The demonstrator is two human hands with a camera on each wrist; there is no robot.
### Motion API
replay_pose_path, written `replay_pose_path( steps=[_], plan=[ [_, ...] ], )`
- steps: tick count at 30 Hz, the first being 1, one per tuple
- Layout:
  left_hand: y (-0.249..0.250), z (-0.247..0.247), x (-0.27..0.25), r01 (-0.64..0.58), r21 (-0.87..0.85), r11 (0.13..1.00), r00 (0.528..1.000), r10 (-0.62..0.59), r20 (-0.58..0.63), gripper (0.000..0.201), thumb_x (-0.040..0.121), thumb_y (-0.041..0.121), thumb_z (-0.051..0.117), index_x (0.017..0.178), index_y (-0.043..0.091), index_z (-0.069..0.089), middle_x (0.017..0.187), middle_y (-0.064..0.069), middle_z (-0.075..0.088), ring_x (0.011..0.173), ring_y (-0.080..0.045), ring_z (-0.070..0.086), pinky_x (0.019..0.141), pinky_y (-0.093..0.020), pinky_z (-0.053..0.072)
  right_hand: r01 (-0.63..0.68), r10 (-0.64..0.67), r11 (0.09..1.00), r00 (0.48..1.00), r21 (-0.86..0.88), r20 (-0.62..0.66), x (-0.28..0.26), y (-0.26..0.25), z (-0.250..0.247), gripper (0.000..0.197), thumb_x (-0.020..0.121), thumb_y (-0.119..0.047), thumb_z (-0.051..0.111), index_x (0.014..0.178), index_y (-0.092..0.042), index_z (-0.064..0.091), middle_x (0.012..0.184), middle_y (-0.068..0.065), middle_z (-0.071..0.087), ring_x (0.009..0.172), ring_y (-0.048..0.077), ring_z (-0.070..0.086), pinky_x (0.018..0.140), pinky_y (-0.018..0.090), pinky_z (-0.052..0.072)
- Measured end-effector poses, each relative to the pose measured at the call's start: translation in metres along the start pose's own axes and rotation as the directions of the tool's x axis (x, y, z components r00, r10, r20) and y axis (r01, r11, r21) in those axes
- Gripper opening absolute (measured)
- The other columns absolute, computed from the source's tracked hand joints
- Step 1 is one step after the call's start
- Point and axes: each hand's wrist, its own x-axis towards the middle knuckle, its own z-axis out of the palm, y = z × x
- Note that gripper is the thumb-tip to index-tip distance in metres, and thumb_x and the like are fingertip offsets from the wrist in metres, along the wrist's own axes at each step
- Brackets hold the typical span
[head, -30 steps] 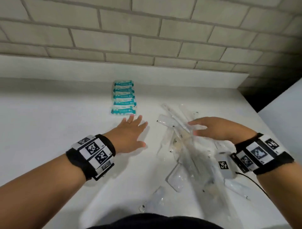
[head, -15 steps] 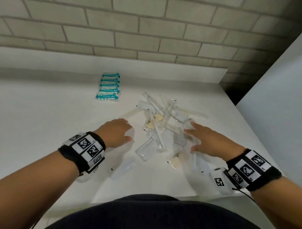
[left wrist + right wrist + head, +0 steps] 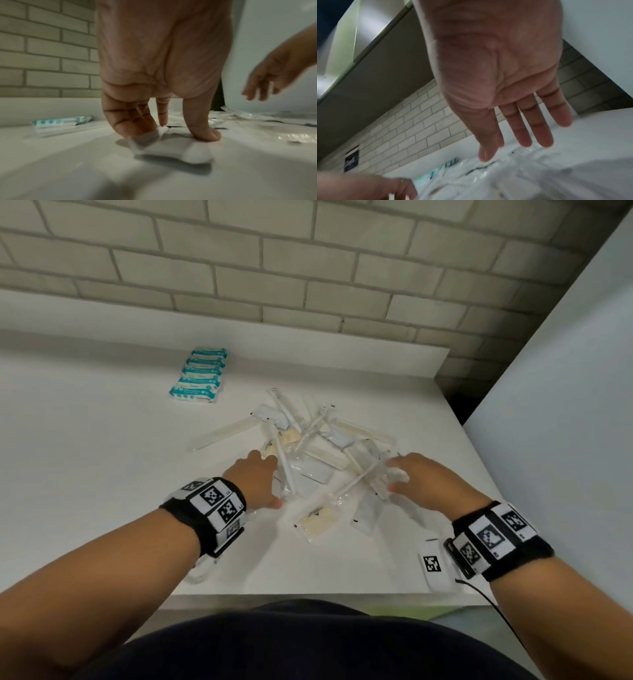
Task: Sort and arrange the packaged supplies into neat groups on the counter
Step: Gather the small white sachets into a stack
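A loose pile of clear-wrapped supplies (image 3: pixel 318 453) lies in the middle of the white counter (image 3: pixel 85 457). A neat stack of teal packets (image 3: pixel 198 378) sits behind it to the left and also shows in the left wrist view (image 3: pixel 61 121). My left hand (image 3: pixel 255 477) is at the pile's left edge. Its bent fingers and thumb (image 3: pixel 171 134) pinch a small white packet (image 3: pixel 171 147) against the counter. My right hand (image 3: pixel 421 477) hovers over the pile's right side, fingers straight (image 3: pixel 522 135), holding nothing.
One long clear packet (image 3: pixel 222 434) lies apart, left of the pile. Another packet (image 3: pixel 202 573) pokes out beneath my left wrist near the counter's front edge (image 3: pixel 308 597). A brick wall (image 3: pixel 308 268) runs behind, and a white panel (image 3: pixel 565 405) stands at the right.
My left hand has moved right from the bare counter to the pile's left edge and closed its fingers on a white packet. My right hand stays over the pile's right side.
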Motion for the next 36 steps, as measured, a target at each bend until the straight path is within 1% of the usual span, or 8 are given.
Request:
replay_pose_path(
  steps=[6,10,13,17,21,26,32,36],
  plan=[
    [-0.002,0.001,0.003,0.045,-0.141,0.989,0.998,-0.038,0.052,0.072,0.078,0.035,0.075,0.139,0.029,0.037,0.129,-0.006,0.051,0.109,-0.023,0.058,0.091,-0.031,0.046,0.202,-0.167,0.967,0.963,-0.157,0.212,-0.008,0.003,0.033,0.060,0.086,-0.023,0.065,0.141,-0.038,0.045,0.125,-0.003,0.044,0.113,0.019,0.048,0.085,0.025,0.039],
    [-0.007,0.001,0.005,0.071,-0.162,0.984,0.997,-0.076,-0.025,0.067,0.085,0.029,0.068,0.143,0.025,0.034,0.126,-0.006,0.060,0.111,-0.023,0.058,0.091,-0.033,0.047,0.268,-0.218,0.915,0.958,-0.303,0.188,0.001,-0.003,0.039,0.058,0.092,-0.027,0.057,0.145,-0.040,0.035,0.123,0.003,0.041,0.111,0.023,0.043,0.086,0.032,0.037],
    [-0.010,-0.003,0.005,0.079,-0.229,0.970,0.974,-0.123,-0.188,0.064,0.094,0.023,0.057,0.148,0.026,0.024,0.116,-0.011,0.061,0.100,-0.027,0.061,0.079,-0.032,0.046,0.203,-0.203,0.911,0.978,-0.358,0.040,0.015,-0.009,0.028,0.039,0.096,-0.020,0.044,0.130,-0.034,0.054,0.122,0.006,0.046,0.110,0.026,0.045,0.088,0.035,0.037],
    [-0.002,-0.009,0.008,-0.007,-0.333,0.943,0.955,-0.092,-0.281,0.073,0.096,0.021,0.055,0.152,0.031,0.010,0.119,-0.014,0.058,0.099,-0.028,0.061,0.078,-0.032,0.045,0.278,-0.324,0.929,0.930,-0.244,-0.176,0.040,-0.046,0.017,0.030,0.096,-0.018,0.043,0.109,-0.021,0.069,0.109,0.003,0.060,0.099,0.025,0.055,0.079,0.034,0.042],
    [0.009,-0.011,0.013,-0.048,-0.402,0.915,0.959,-0.070,-0.274,0.081,0.085,0.028,0.071,0.150,0.028,0.023,0.131,-0.011,0.059,0.117,-0.025,0.057,0.092,-0.030,0.043,0.231,-0.228,0.967,0.973,-0.108,0.041,0.067,-0.088,0.019,0.028,0.094,-0.032,0.049,0.093,-0.011,0.068,0.094,0.005,0.067,0.087,0.024,0.064,0.077,0.035,0.054],
    [-0.002,-0.016,0.020,-0.002,-0.481,0.877,0.954,-0.143,-0.265,0.054,0.080,0.039,0.074,0.128,0.019,0.057,0.130,-0.002,0.061,0.117,-0.019,0.055,0.084,-0.024,0.036,0.151,-0.145,0.978,0.988,-0.146,0.046,0.091,-0.111,0.028,0.063,0.076,-0.047,0.074,0.124,-0.014,0.052,0.118,0.007,0.057,0.105,0.025,0.058,0.088,0.037,0.051],
    [-0.023,-0.040,0.047,-0.036,-0.372,0.927,0.959,-0.073,-0.274,0.055,0.093,0.044,0.055,0.139,0.015,0.046,0.139,-0.008,0.052,0.127,-0.024,0.048,0.101,-0.031,0.036,0.130,-0.126,0.991,0.975,-0.012,0.181,0.100,-0.115,0.023,0.058,0.082,-0.016,0.073,0.132,-0.011,0.044,0.125,0.009,0.059,0.111,0.026,0.059,0.094,0.037,0.050],
    [-0.027,-0.067,0.083,-0.038,-0.302,0.953,0.972,-0.035,-0.233,0.047,0.101,0.031,0.042,0.142,0.008,0.039,0.145,-0.012,0.043,0.131,-0.026,0.043,0.104,-0.032,0.032,0.165,-0.131,0.980,0.957,-0.113,0.258,0.099,-0.118,0.019,0.045,0.088,-0.009,0.059,0.132,-0.010,0.049,0.126,0.010,0.058,0.113,0.028,0.056,0.091,0.033,0.049]
  ],
)
